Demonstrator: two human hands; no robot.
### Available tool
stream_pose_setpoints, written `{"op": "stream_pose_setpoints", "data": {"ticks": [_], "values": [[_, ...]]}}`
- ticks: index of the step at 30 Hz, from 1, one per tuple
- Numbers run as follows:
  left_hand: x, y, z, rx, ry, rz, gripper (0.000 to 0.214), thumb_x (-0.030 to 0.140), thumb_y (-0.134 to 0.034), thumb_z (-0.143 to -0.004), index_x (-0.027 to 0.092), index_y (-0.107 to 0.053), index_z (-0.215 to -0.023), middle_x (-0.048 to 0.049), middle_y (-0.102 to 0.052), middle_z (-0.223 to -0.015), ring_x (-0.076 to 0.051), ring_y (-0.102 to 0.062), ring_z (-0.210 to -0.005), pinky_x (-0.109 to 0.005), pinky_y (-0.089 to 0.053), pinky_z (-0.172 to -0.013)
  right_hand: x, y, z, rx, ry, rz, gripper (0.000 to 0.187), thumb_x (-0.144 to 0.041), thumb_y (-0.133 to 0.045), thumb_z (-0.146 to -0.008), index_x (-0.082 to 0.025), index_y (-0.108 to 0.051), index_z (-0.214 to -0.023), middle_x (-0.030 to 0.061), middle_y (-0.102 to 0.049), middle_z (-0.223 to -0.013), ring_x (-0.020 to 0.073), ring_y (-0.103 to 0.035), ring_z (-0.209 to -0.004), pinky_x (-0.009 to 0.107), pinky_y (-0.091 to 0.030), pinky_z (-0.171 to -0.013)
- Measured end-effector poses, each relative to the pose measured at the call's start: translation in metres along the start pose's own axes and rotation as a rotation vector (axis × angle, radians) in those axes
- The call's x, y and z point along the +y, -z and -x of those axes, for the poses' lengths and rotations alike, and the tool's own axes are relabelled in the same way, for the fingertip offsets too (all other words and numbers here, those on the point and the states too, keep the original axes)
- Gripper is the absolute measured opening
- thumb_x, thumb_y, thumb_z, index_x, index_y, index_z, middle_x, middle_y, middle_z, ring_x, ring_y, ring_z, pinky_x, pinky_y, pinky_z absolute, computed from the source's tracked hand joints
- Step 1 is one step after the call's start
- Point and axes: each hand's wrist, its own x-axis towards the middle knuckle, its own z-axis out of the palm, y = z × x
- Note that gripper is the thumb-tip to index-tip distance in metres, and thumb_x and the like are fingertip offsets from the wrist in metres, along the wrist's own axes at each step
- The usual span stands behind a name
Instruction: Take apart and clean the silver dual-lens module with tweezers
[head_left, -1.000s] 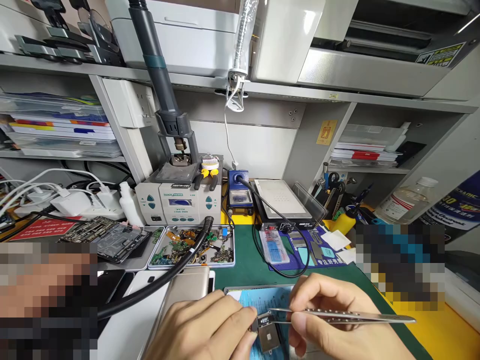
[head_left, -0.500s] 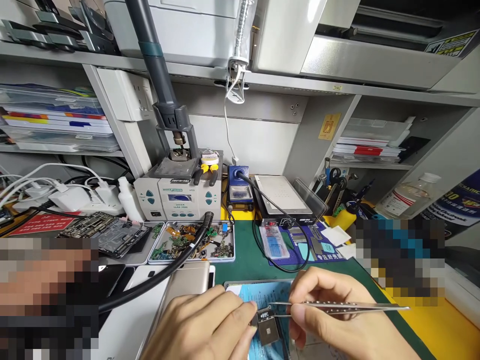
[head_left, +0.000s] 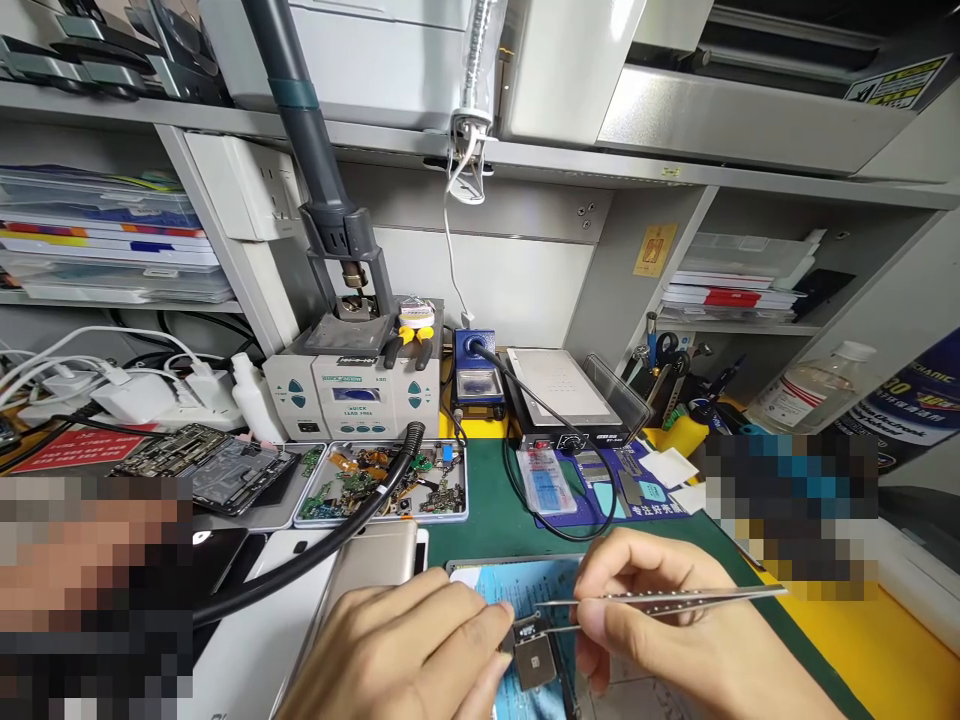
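My right hand point(head_left: 660, 620) pinches a pair of metal tweezers point(head_left: 675, 600) between thumb and fingers. Their tips point left, slightly apart, at the upper edge of a small dark electronic module point(head_left: 535, 663) with a flat, square metal-like face. On the left side of that module, the thumb and index finger of my left hand point(head_left: 420, 645) are closed on its edge; the exact grip is partly hidden. Beneath both hands lies a blue printed sheet point(head_left: 551, 580) within a thin dark frame. Whether the tips touch the module I cannot tell.
Behind my hands, a tray point(head_left: 459, 510) holds loose circuit boards and flex cables. A thick black hose point(head_left: 315, 560) crosses the left side from the hot-air station point(head_left: 352, 395). Further back stand a soldering iron holder point(head_left: 480, 385) and a heating plate point(head_left: 559, 385). Phones lie at left.
The rear end of the tweezers has swung slightly up and to the left. My left hand and the module keep nearly the same place; the whole view has shifted a little.
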Motion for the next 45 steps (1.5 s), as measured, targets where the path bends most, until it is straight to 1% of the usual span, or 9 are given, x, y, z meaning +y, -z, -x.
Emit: {"op": "stream_pose_setpoints", "data": {"ticks": [5,9,14,17,19,24,31,40,45], "values": [[0.0003,0.0000,-0.0016,0.001,0.024,0.035,0.021,0.008,-0.054,-0.088,0.020,-0.068,-0.096,-0.0003,-0.070,-0.075,-0.018,-0.067,-0.063,-0.029,-0.053,-0.053,0.0014,0.0019,0.0013,-0.026,0.020,0.013,0.024,-0.034,-0.083,-0.075,-0.018,-0.065,-0.072,0.0010,-0.072,-0.061,0.0149,-0.063,-0.055,0.025,-0.052,-0.057],[0.0026,0.0017,-0.0021,0.012,0.029,0.034,0.021,0.009,-0.053,-0.089,0.021,-0.069,-0.094,-0.0003,-0.069,-0.073,-0.017,-0.067,-0.063,-0.026,-0.054,-0.055,0.0018,0.0038,0.0022,-0.058,0.031,0.078,0.022,-0.034,-0.080,-0.079,-0.019,-0.065,-0.072,0.0009,-0.072,-0.063,0.0151,-0.064,-0.057,0.025,-0.052,-0.058],[0.0042,0.0027,-0.0043,0.071,0.000,-0.020,0.023,0.012,-0.050,-0.091,0.021,-0.071,-0.094,-0.0002,-0.069,-0.069,-0.016,-0.069,-0.063,-0.023,-0.058,-0.059,0.0002,0.0012,0.0018,-0.019,0.022,0.059,0.021,-0.028,-0.085,-0.073,-0.018,-0.066,-0.071,0.0001,-0.072,-0.061,0.0151,-0.063,-0.056,0.024,-0.051,-0.057],[0.0042,0.0029,-0.0051,0.075,-0.015,-0.028,0.023,0.012,-0.050,-0.091,0.020,-0.071,-0.094,-0.0004,-0.070,-0.069,-0.016,-0.070,-0.063,-0.023,-0.058,-0.057,-0.0008,-0.0016,0.0019,0.007,0.001,0.024,0.021,-0.025,-0.086,-0.071,-0.018,-0.066,-0.070,-0.0003,-0.071,-0.059,0.0141,-0.062,-0.055,0.023,-0.050,-0.056],[0.0040,0.0029,-0.0052,0.072,-0.023,-0.029,0.023,0.011,-0.050,-0.091,0.019,-0.071,-0.096,-0.0008,-0.071,-0.071,-0.016,-0.070,-0.064,-0.024,-0.059,-0.057,-0.0012,-0.0027,0.0018,0.018,-0.009,0.008,0.020,-0.024,-0.085,-0.072,-0.017,-0.066,-0.069,-0.0008,-0.070,-0.057,0.0133,-0.062,-0.054,0.022,-0.050,-0.055],[0.0030,0.0016,-0.0045,0.074,-0.035,-0.029,0.024,0.011,-0.050,-0.091,0.019,-0.071,-0.097,-0.0014,-0.072,-0.072,-0.017,-0.071,-0.064,-0.025,-0.059,-0.058,-0.0007,-0.0022,0.0014,0.003,-0.010,0.025,0.020,-0.025,-0.083,-0.074,-0.017,-0.066,-0.070,-0.0004,-0.070,-0.058,0.0134,-0.062,-0.054,0.023,-0.050,-0.056],[0.0041,0.0018,-0.0047,0.090,-0.028,-0.040,0.022,0.013,-0.050,-0.093,0.019,-0.071,-0.095,-0.0013,-0.072,-0.070,-0.016,-0.071,-0.065,-0.024,-0.060,-0.059,-0.0021,-0.0008,0.0023,-0.023,-0.006,0.045,0.019,-0.021,-0.085,-0.071,-0.017,-0.067,-0.071,-0.0008,-0.070,-0.060,0.0138,-0.062,-0.056,0.022,-0.049,-0.057],[0.0069,0.0020,-0.0039,0.081,0.009,-0.007,0.022,0.015,-0.051,-0.093,0.021,-0.072,-0.096,-0.0004,-0.072,-0.071,-0.016,-0.071,-0.065,-0.025,-0.060,-0.061,-0.0016,0.0017,0.0050,-0.059,-0.001,0.123,0.017,-0.019,-0.083,-0.074,-0.018,-0.066,-0.072,-0.0018,-0.072,-0.062,0.0136,-0.063,-0.058,0.021,-0.050,-0.058],[0.0069,0.0016,-0.0046,0.088,0.000,-0.020,0.022,0.015,-0.051,-0.094,0.020,-0.071,-0.097,-0.0011,-0.074,-0.076,-0.018,-0.072,-0.066,-0.029,-0.060,-0.063,-0.0021,0.0023,0.0048,-0.050,0.034,0.205,0.019,-0.030,-0.076,-0.083,-0.019,-0.064,-0.073,-0.0002,-0.072,-0.065,0.0144,-0.064,-0.060,0.023,-0.051,-0.060]]}}
